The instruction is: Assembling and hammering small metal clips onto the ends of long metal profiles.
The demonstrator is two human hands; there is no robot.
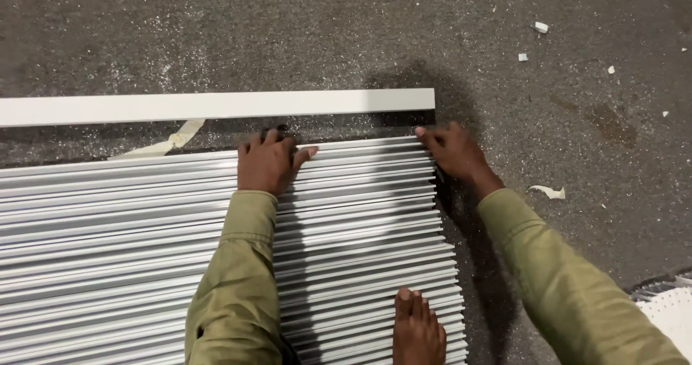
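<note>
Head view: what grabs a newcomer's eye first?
The bed of pale metal strips laid side by side across the lower left, with the left hand flat on its top edge and the right hand at its end. A bare foot rests on the strips near the bottom.

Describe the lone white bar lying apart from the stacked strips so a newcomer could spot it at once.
Start at the wide bed of grey ribbed metal strips covering the grey floor, where the left hand and right hand press. Just beyond its far edge lies the white bar: single, smooth, flat-faced and brighter, separated by a gap.
</note>
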